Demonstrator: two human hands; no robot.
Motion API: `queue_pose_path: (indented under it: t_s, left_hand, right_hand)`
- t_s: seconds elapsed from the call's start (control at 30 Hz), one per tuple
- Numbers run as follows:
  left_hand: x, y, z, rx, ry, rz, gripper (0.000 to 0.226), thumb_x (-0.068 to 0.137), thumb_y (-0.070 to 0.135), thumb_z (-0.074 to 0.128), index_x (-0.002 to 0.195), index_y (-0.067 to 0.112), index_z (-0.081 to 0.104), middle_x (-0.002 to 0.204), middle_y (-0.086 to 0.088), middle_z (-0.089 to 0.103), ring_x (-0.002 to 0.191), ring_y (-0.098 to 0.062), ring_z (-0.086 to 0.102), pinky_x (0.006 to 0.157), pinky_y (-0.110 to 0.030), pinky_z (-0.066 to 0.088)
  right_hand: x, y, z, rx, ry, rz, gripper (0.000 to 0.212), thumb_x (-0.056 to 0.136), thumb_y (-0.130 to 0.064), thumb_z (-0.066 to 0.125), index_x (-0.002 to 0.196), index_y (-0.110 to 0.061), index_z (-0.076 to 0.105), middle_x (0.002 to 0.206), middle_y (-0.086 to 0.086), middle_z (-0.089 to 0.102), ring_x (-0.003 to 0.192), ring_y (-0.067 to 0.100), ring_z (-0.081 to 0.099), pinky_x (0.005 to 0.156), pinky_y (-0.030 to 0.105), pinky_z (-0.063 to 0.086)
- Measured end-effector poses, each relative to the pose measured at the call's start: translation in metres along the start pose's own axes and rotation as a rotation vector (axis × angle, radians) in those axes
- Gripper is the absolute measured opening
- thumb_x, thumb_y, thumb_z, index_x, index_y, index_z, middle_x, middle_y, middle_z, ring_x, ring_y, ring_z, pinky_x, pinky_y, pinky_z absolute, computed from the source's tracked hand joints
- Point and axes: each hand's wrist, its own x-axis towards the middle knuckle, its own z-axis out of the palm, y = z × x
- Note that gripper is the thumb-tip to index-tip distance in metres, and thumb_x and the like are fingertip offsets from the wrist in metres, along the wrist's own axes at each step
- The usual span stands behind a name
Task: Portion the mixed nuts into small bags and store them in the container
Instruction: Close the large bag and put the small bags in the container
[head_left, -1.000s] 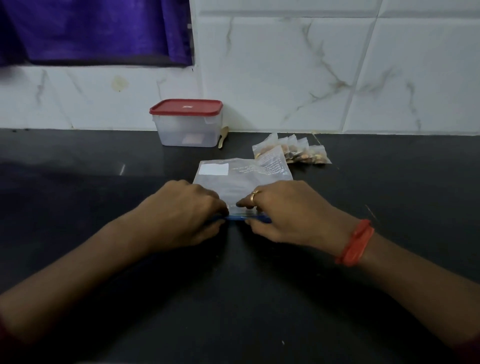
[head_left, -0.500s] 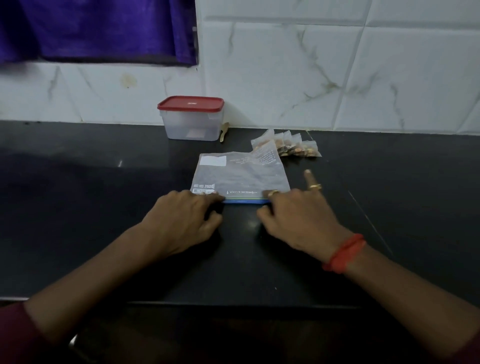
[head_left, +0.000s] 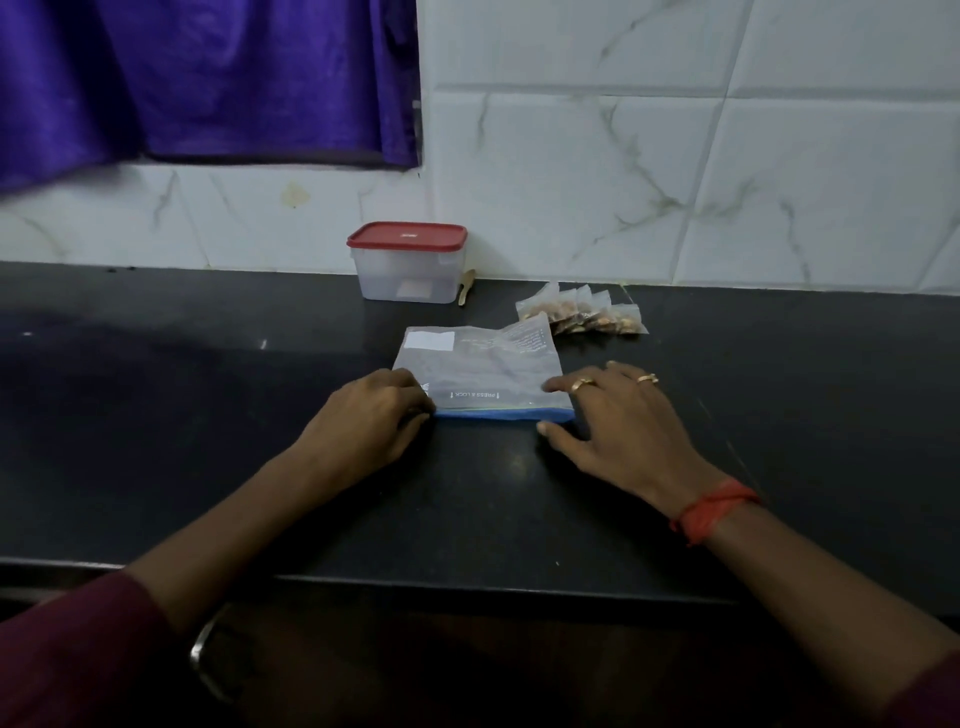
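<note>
Two hands rest at the near edge of a large zip bag (head_left: 483, 364) lying flat on the black bench (head_left: 208, 441). The left hand (head_left: 374, 415) has its fingers curled over the bag's near left corner; whether it pinches the blue seal strip (head_left: 498, 414) or only presses it cannot be told. The right hand (head_left: 618, 415) is released and spread flat, forefinger on the bag's near right corner, thumb on the bench just short of the strip. Beyond the right hand, just past the large bag, lies a cluster of small bags (head_left: 582, 314) filled with nuts. Beyond the left hand, against the tiled wall (head_left: 675, 182), stands the container (head_left: 408, 275), its red lid (head_left: 408, 236) on.
</note>
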Motion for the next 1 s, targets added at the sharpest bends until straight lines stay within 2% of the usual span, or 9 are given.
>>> queue_pose_path:
  t_s: [0.07, 0.17, 0.23, 0.33, 0.43, 0.57, 0.73, 0.87, 1.0]
  left_hand:
    - [0.0, 0.0, 0.003, 0.031, 0.012, 0.013, 0.025, 0.096, 0.031, 0.059, 0.118, 0.021, 0.066, 0.121, 0.0, 0.064, 0.107, -0.013, 0.061, 0.084, -0.026, 0.052]
    - [-0.001, 0.0, 0.004, -0.053, 0.039, -0.041, 0.019, 0.098, 0.03, 0.056, 0.114, 0.021, 0.062, 0.115, -0.001, 0.065, 0.096, -0.009, 0.059, 0.083, -0.023, 0.046]
    - [0.001, -0.003, 0.004, -0.164, 0.06, -0.085, 0.014, 0.098, 0.027, 0.057, 0.111, 0.022, 0.061, 0.107, 0.002, 0.065, 0.089, -0.006, 0.058, 0.086, -0.026, 0.046]
    - [0.007, -0.01, 0.008, -0.306, 0.075, -0.14, 0.014, 0.096, 0.027, 0.061, 0.108, 0.029, 0.056, 0.104, 0.007, 0.062, 0.088, -0.005, 0.059, 0.082, -0.025, 0.051]
    - [0.009, -0.019, 0.01, -0.172, 0.099, -0.113, 0.016, 0.09, 0.034, 0.067, 0.104, 0.028, 0.063, 0.111, 0.008, 0.054, 0.097, -0.006, 0.05, 0.082, -0.025, 0.045]
    - [-0.001, -0.04, 0.004, -0.126, -0.003, -0.034, 0.026, 0.09, 0.048, 0.062, 0.112, 0.036, 0.069, 0.114, 0.012, 0.059, 0.103, -0.005, 0.047, 0.087, -0.029, 0.037]
    - [-0.002, -0.046, 0.007, -0.115, 0.06, 0.01, 0.022, 0.092, 0.038, 0.062, 0.113, 0.034, 0.068, 0.11, 0.014, 0.063, 0.1, -0.007, 0.05, 0.084, -0.03, 0.034]
    - [0.002, -0.041, 0.01, -0.262, 0.114, -0.075, 0.014, 0.094, 0.029, 0.062, 0.107, 0.034, 0.059, 0.099, 0.012, 0.061, 0.091, -0.004, 0.05, 0.087, -0.033, 0.04]
    - [0.005, -0.04, 0.013, -0.16, 0.112, -0.084, 0.012, 0.091, 0.03, 0.067, 0.102, 0.033, 0.063, 0.106, 0.014, 0.049, 0.098, -0.007, 0.045, 0.085, -0.031, 0.037]
  right_hand:
    - [0.007, -0.008, 0.002, 0.038, -0.033, -0.05, 0.047, 0.091, -0.051, 0.063, 0.13, -0.026, 0.062, 0.126, -0.001, 0.066, 0.114, 0.021, 0.061, 0.108, 0.038, 0.037]
    - [0.015, -0.01, 0.008, 0.065, 0.02, -0.083, 0.032, 0.092, -0.041, 0.065, 0.122, -0.029, 0.068, 0.109, -0.003, 0.073, 0.099, 0.019, 0.066, 0.098, 0.04, 0.046]
    - [0.018, -0.006, 0.01, 0.228, 0.032, 0.001, 0.027, 0.092, -0.039, 0.066, 0.118, -0.033, 0.067, 0.095, -0.007, 0.074, 0.087, 0.014, 0.067, 0.091, 0.039, 0.051]
    - [0.023, 0.002, 0.013, 0.429, -0.025, 0.133, 0.023, 0.091, -0.038, 0.069, 0.113, -0.036, 0.062, 0.093, -0.011, 0.066, 0.092, 0.01, 0.064, 0.089, 0.037, 0.052]
    - [0.022, 0.011, 0.021, 0.268, 0.018, 0.109, 0.015, 0.088, -0.038, 0.071, 0.102, -0.037, 0.066, 0.098, -0.009, 0.062, 0.096, 0.013, 0.059, 0.094, 0.043, 0.044]
    - [0.017, 0.019, 0.016, 0.12, -0.003, 0.06, 0.015, 0.09, -0.041, 0.066, 0.103, -0.038, 0.073, 0.108, -0.009, 0.063, 0.101, 0.015, 0.051, 0.09, 0.038, 0.038]
    - [0.005, 0.029, 0.01, 0.15, -0.023, -0.056, 0.024, 0.091, -0.043, 0.066, 0.113, -0.036, 0.073, 0.101, -0.011, 0.068, 0.097, 0.014, 0.053, 0.083, 0.036, 0.037]
    - [0.009, 0.03, 0.014, 0.345, 0.064, 0.049, 0.012, 0.093, -0.034, 0.066, 0.104, -0.037, 0.064, 0.083, -0.016, 0.065, 0.085, 0.009, 0.058, 0.085, 0.037, 0.042]
    - [0.014, 0.035, 0.023, 0.347, 0.042, 0.087, 0.008, 0.092, -0.034, 0.066, 0.098, -0.038, 0.062, 0.091, -0.011, 0.055, 0.091, 0.011, 0.052, 0.081, 0.035, 0.043]
